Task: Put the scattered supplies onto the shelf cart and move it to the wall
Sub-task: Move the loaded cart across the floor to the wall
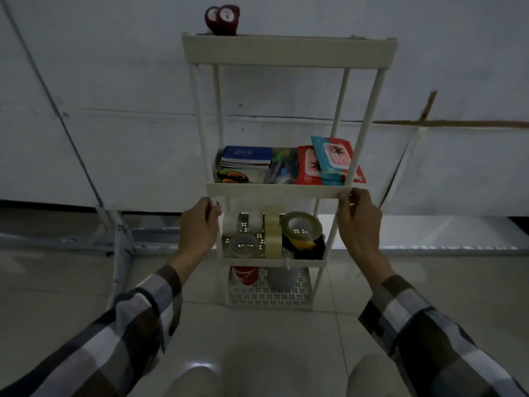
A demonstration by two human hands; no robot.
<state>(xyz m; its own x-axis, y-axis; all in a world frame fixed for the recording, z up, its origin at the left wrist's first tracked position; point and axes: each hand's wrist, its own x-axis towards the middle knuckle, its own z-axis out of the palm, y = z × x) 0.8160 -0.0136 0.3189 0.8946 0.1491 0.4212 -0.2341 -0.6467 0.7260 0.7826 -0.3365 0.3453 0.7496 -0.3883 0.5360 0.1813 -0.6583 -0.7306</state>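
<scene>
We hold the tall cream plastic shelf cart (286, 50) upright on the pale tiled floor (57, 282), close before the white wall (114, 81). Our left hand (197, 224) has its grip curled round the near left post just under the second tier; our right hand (359, 222) pinches that tier's near right corner. Two dark red round items (221, 18) sit on top. The second tier carries a stack of blue notebooks (246, 157), pens (280, 167) and red and teal wipe packets (326, 161). Below lie rolls of clear and white tape (272, 233); the bottom tier holds a red cup (246, 275) and a grey one (282, 277).
</scene>
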